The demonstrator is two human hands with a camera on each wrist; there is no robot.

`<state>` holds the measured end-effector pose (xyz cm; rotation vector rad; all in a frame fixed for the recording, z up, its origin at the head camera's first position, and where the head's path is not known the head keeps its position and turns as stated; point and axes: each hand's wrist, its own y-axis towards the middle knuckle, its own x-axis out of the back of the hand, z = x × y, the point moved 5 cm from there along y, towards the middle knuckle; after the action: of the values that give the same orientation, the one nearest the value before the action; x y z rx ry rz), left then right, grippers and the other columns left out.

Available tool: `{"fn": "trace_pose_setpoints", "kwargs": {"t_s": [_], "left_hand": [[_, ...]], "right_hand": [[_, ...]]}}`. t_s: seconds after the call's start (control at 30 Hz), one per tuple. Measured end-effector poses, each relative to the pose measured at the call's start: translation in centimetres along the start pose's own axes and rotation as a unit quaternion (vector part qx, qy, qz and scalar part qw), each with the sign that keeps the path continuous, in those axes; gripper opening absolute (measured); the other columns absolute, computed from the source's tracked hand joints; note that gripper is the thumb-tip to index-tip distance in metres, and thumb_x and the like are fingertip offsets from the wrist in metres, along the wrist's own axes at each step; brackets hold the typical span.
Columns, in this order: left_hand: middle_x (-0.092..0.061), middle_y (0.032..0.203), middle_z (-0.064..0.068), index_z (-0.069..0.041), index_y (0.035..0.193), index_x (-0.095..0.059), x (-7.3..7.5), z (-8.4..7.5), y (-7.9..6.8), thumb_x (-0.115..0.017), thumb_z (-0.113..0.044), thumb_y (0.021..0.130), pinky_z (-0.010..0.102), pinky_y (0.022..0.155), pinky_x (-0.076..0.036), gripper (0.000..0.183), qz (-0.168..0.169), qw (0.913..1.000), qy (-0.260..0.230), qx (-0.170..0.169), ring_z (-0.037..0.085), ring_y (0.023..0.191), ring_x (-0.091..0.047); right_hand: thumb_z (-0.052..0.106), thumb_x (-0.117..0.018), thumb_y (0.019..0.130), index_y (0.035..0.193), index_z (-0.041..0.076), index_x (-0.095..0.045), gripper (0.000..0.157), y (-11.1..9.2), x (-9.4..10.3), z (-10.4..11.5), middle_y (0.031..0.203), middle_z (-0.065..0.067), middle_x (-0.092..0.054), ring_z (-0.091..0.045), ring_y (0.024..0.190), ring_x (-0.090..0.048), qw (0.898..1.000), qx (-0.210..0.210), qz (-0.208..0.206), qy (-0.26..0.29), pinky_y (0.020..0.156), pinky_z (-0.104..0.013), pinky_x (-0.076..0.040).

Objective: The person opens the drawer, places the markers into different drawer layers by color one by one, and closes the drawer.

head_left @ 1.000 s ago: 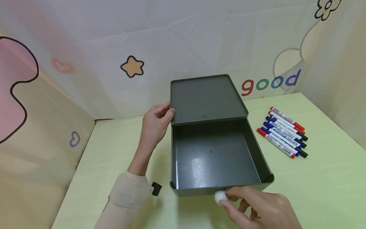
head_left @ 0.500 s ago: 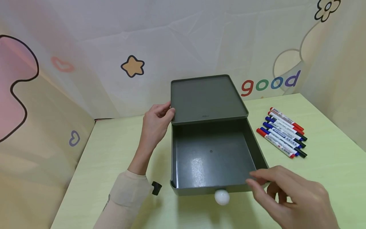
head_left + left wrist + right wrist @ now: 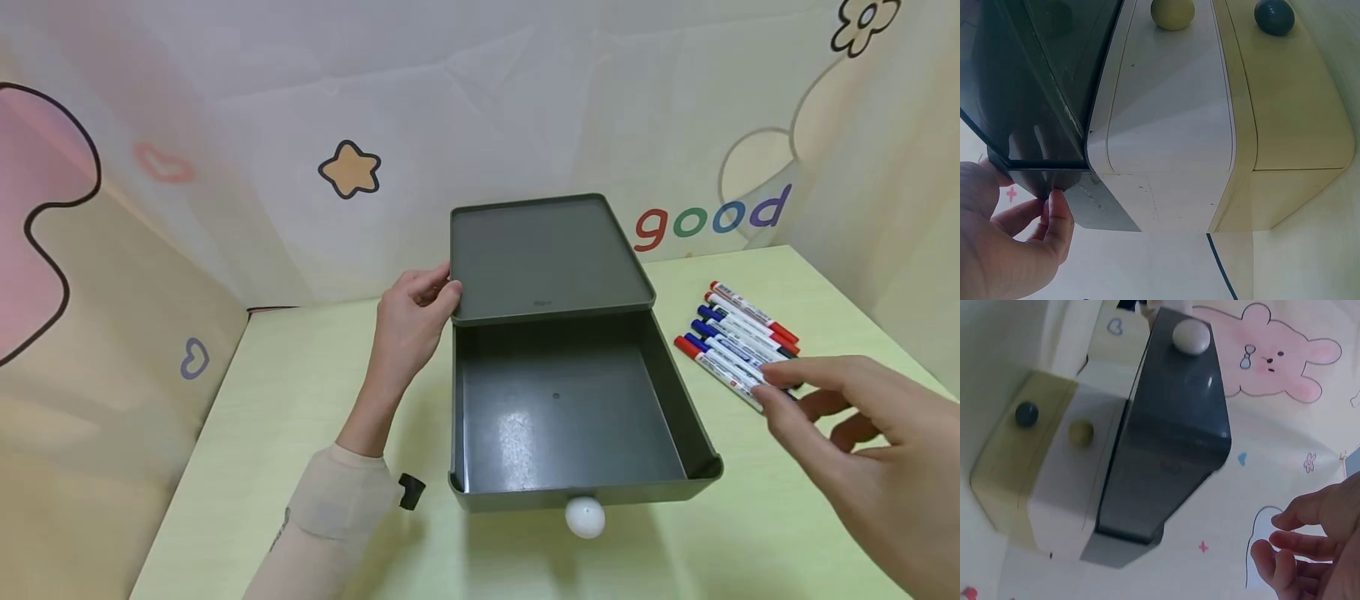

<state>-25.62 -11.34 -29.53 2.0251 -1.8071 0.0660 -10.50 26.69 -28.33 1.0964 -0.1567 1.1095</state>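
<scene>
A small desktop drawer cabinet (image 3: 551,258) with a dark grey top stands mid-table. Its dark grey top drawer (image 3: 555,442) is pulled out toward me, with nothing inside, and a white round knob (image 3: 585,517) on its front. My left hand (image 3: 408,333) grips the cabinet's top left front corner, thumb near the front edge, fingers along the side. To the right, my right hand (image 3: 892,450) hovers with thumb and forefinger slightly apart and holds nothing. Its fingertips overlap the near end of a row of whiteboard markers (image 3: 738,311) with red, blue and black caps.
Below the open drawer, the left wrist view shows a white drawer (image 3: 1166,106) with a yellow knob and a yellow drawer (image 3: 1297,100) with a dark knob, both pushed in. A printed curtain (image 3: 517,108) hangs behind the pale green table (image 3: 300,392).
My right hand has let go of the white knob and moved right and up toward the markers. The left hand keeps its place; the drawer stays pulled out.
</scene>
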Motion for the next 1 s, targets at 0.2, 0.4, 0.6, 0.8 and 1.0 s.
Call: {"fn": "trace_pose_setpoints", "kwargs": {"t_s": [0.2,0.4,0.6,0.8,1.0], "left_hand": [[-0.066,0.116,0.008,-0.009,0.137,-0.067,0.2,-0.1,-0.1,-0.067,-0.019,0.099,0.031,0.085,-0.052,0.039,-0.004,1.0,0.002,-0.004,0.021,0.103,-0.066],[-0.067,0.115,0.007,-0.01,0.136,-0.069,0.3,0.0,-0.1,-0.069,-0.02,0.098,0.03,0.082,-0.051,0.039,-0.009,0.9999,0.001,-0.005,0.02,0.101,-0.066],[-0.067,0.113,0.007,-0.009,0.135,-0.069,0.3,0.1,-0.1,-0.068,-0.019,0.098,0.03,0.082,-0.052,0.038,-0.011,0.9999,-0.001,-0.009,0.02,0.101,-0.067],[-0.067,0.114,0.008,-0.01,0.136,-0.069,0.2,0.0,-0.1,-0.068,-0.019,0.098,0.029,0.083,-0.052,0.039,-0.01,0.9999,-0.005,-0.009,0.021,0.101,-0.067],[-0.066,0.113,0.008,-0.009,0.135,-0.069,0.1,-0.1,-0.1,-0.068,-0.019,0.098,0.031,0.084,-0.053,0.038,-0.009,0.9999,-0.006,-0.008,0.021,0.101,-0.066]], "right_hand": [[0.003,-0.075,0.093,0.121,0.0,-0.075,0.028,2.3,1.6,0.3,0.108,0.025,-0.059,0.015,0.081,-0.05,0.998,-0.049,-0.021,-0.026,0.068,-0.001,-0.039],[0.001,-0.071,0.094,0.121,-0.01,-0.071,0.029,4.1,1.9,0.3,0.106,0.033,-0.054,0.018,0.082,-0.046,0.997,-0.064,-0.035,-0.014,0.071,0.001,-0.034],[-0.004,-0.067,0.095,0.121,-0.015,-0.067,0.028,5.6,1.4,-0.9,0.107,-0.009,-0.067,0.018,0.082,-0.041,0.997,-0.073,-0.009,-0.026,0.076,0.0,-0.031],[0.004,-0.067,0.098,0.121,-0.014,-0.066,0.03,6.4,0.4,-3.2,0.112,-0.035,-0.064,0.013,0.08,-0.044,0.991,-0.095,0.034,-0.082,0.062,-0.005,-0.033],[0.015,-0.067,0.097,0.119,-0.008,-0.07,0.032,6.7,-0.7,-5.8,0.101,-0.031,-0.068,-0.04,0.078,-0.06,0.983,-0.102,0.076,-0.134,0.047,-0.026,-0.037]]}}
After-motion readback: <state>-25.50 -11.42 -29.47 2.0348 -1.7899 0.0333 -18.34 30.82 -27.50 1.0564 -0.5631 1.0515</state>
